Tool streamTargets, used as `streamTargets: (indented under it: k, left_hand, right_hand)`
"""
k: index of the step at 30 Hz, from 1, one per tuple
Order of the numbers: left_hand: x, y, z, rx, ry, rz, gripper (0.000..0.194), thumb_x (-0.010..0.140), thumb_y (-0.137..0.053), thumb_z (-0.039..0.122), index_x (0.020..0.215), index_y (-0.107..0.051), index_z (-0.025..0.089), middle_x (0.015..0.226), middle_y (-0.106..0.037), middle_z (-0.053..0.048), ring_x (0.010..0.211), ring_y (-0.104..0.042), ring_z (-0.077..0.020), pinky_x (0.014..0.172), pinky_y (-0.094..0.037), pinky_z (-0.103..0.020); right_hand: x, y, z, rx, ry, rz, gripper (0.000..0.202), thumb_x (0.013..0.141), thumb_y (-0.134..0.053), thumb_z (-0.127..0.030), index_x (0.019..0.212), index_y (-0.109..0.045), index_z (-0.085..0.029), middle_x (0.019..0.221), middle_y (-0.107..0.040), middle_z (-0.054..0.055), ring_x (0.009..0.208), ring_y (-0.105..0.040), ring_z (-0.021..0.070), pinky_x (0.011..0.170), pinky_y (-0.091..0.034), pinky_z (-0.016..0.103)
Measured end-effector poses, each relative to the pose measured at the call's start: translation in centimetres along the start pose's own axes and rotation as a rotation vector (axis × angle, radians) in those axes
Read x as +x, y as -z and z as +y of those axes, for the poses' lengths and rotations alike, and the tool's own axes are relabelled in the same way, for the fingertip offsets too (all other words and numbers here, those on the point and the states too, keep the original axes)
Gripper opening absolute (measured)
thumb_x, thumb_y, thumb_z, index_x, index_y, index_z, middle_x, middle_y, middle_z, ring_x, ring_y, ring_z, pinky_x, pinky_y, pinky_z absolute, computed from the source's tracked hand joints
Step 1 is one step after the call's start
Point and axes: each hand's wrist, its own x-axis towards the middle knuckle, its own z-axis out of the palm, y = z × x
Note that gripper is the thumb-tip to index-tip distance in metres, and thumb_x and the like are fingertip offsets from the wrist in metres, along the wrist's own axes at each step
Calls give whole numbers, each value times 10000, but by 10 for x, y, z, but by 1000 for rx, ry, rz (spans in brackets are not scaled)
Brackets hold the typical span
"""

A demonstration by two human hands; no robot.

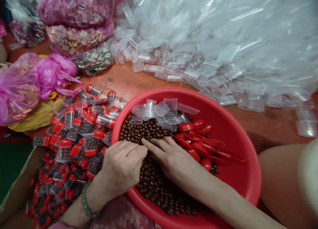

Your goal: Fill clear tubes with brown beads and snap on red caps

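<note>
Small round brown balls point(161, 186) fill much of a large red basin point(238, 133). My left hand point(124, 166), with a green bead bracelet at the wrist, is closed over the basin's left side; what it holds, if anything, is hidden. My right hand point(171, 156) reaches into the brown balls beside it, palm down, fingertips close to my left hand and partly hidden. Clear plastic tubes point(161, 110) lie on the balls at the basin's back. Red plastic caps point(198, 143) are heaped to the right of my right hand.
Filled clear tubes with red caps point(72, 126) pile up left of the basin and spill lower. A huge heap of clear tubes point(211, 40) covers the back right. Pink bags point(54, 73) of small pieces stand at the left. A person's bare limb point(280, 176) is at the right.
</note>
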Motion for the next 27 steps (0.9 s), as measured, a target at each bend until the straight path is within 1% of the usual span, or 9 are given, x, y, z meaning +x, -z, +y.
streamTargets:
  k: [2,4,7,10,14,19,22,24,27]
  left_hand:
    - [0,0,0,7,-1,-2,195,906,-482,89,889,-670,142,809,-749,-62,736,-689,-159,703,-562,-281]
    - [0,-1,-1,11,-2,-7,186,903,-493,90,882,-671,144,814,-750,-61,735,-688,-160,700,-559,-280]
    - [-1,-1,-1,19,-16,-11,164,897,-512,95,898,-669,142,828,-751,-57,737,-685,-162,699,-554,-285]
    - [-1,-1,-1,24,-34,-9,146,896,-524,110,935,-663,127,832,-749,-58,729,-680,-170,676,-551,-295]
    - [0,-1,-1,35,-26,-12,147,913,-515,132,942,-658,139,827,-749,-53,730,-680,-156,680,-549,-280]
    - [2,0,-1,38,-31,-29,147,923,-507,149,941,-653,147,824,-750,-48,728,-681,-149,681,-546,-272]
    - [2,1,-1,42,-29,-43,142,923,-512,155,951,-651,151,832,-751,-45,736,-680,-152,684,-545,-273]
    - [1,1,-1,47,-29,-57,150,917,-512,146,968,-653,142,849,-751,-52,749,-683,-163,690,-551,-288]
    - [0,0,-2,49,-41,-76,197,898,-496,106,1012,-656,104,901,-752,-81,803,-698,-198,725,-574,-330]
  right_hand:
    - [-2,6,7,203,-120,-44,493,849,-540,-103,1340,-551,-150,1005,-713,110,880,-648,231,785,-578,394]
    - [-5,11,12,400,-225,-120,494,831,-648,-184,1315,-560,-151,1011,-714,94,904,-667,220,790,-579,361]
    - [-9,19,15,549,-270,-275,394,813,-706,-248,1188,-621,-165,993,-710,73,881,-687,210,781,-573,336]
    - [-15,23,12,523,-167,-315,320,884,-631,-317,1173,-611,-180,1024,-681,88,921,-680,220,793,-563,344]
    - [-22,20,7,402,-102,-221,248,924,-555,-251,1153,-593,-166,1044,-667,104,885,-681,193,764,-558,306]
    - [-31,10,0,78,-94,-126,125,840,-532,-112,900,-631,-161,781,-642,68,630,-620,192,546,-496,298]
    - [-29,4,-9,-75,-98,-101,285,736,-431,43,793,-624,-160,746,-639,102,668,-599,232,621,-501,349]
    - [-20,2,-14,-23,-91,-126,302,714,-419,63,776,-624,-150,761,-639,120,714,-597,247,698,-508,381]
    - [-1,2,-15,211,-56,-203,257,736,-458,36,827,-629,-133,768,-628,97,713,-592,222,699,-512,348]
